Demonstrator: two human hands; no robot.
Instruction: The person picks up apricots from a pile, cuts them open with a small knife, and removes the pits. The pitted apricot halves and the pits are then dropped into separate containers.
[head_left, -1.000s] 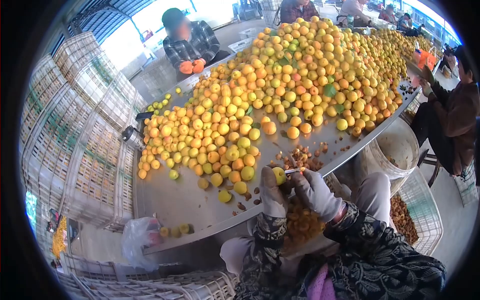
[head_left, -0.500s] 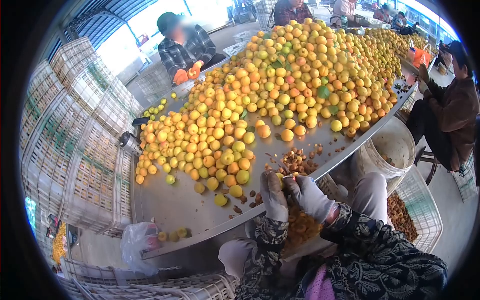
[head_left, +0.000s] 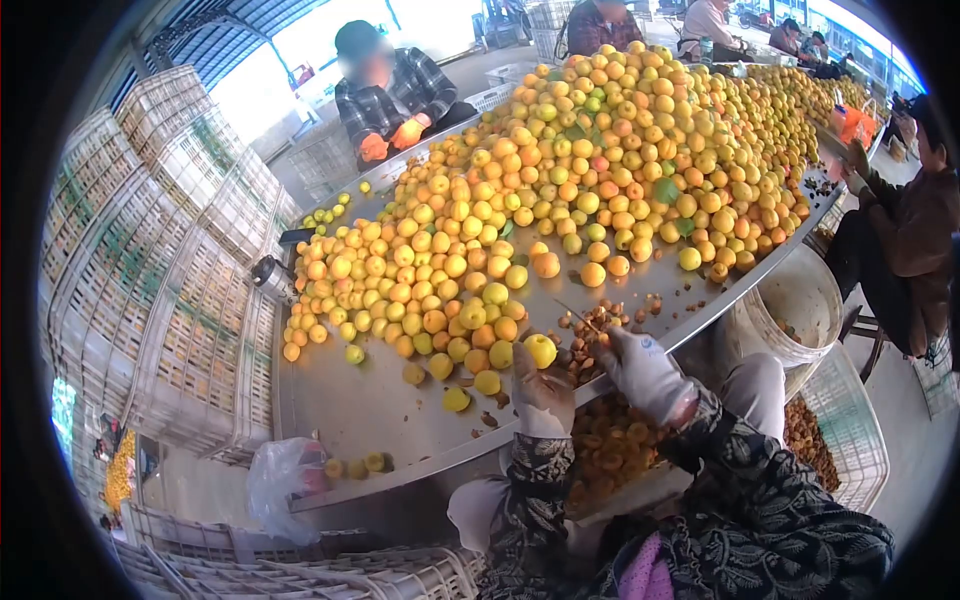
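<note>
My left hand [head_left: 543, 398], in a stained pale glove, is closed on a yellow apricot [head_left: 540, 349] above the front edge of the metal table. My right hand [head_left: 642, 372], gloved too, grips a thin, dark, pointed tool [head_left: 577, 316] that slants up toward the left; its exact kind is too small to make out. Beyond my hands lies a small heap of brown pits [head_left: 588, 347]. A large mound of apricots [head_left: 600, 150] covers much of the table. Below my right wrist, a container of opened apricots [head_left: 612, 440] sits under the table edge.
Stacked plastic crates [head_left: 180, 270] rise at the left. A metal flask [head_left: 272, 278] stands by the table's left edge, and a plastic bag [head_left: 280, 475] hangs at its corner. To the right is a white bucket [head_left: 795, 300]. Other people sit around the table, one wearing orange gloves [head_left: 395, 138].
My hands have moved apart. An apricot now shows whole in my left hand, and the thin tool has come into sight in my right. The view has shifted slightly.
</note>
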